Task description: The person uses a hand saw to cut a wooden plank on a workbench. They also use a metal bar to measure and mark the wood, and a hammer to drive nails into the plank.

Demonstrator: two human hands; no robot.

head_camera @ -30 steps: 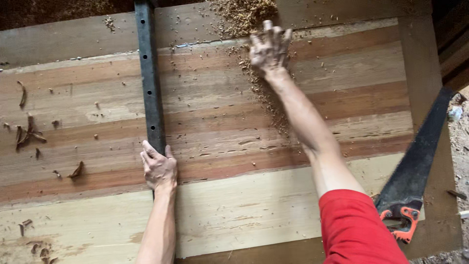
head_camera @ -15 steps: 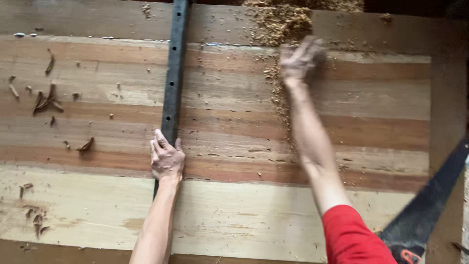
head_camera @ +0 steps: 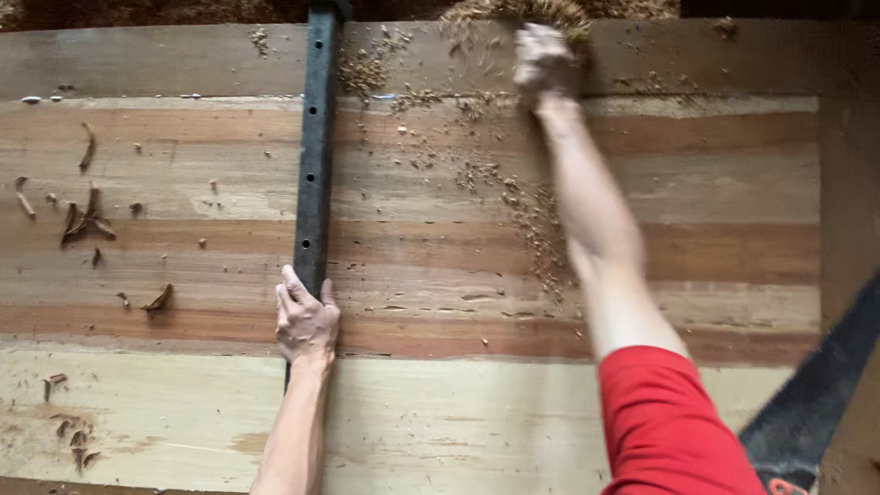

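head: hands (head_camera: 306, 323) on dark bar (head_camera: 317, 147)

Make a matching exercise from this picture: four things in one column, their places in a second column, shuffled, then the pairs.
Things:
1. left hand
2. right hand
3. handsaw
4. wood chips

Places:
A. lower right corner
B. on the near end of the dark metal bar
C. left part of the wooden panel
D. far edge, in the sawdust pile

Pairs: 1-B, 2-D, 3-A, 4-C
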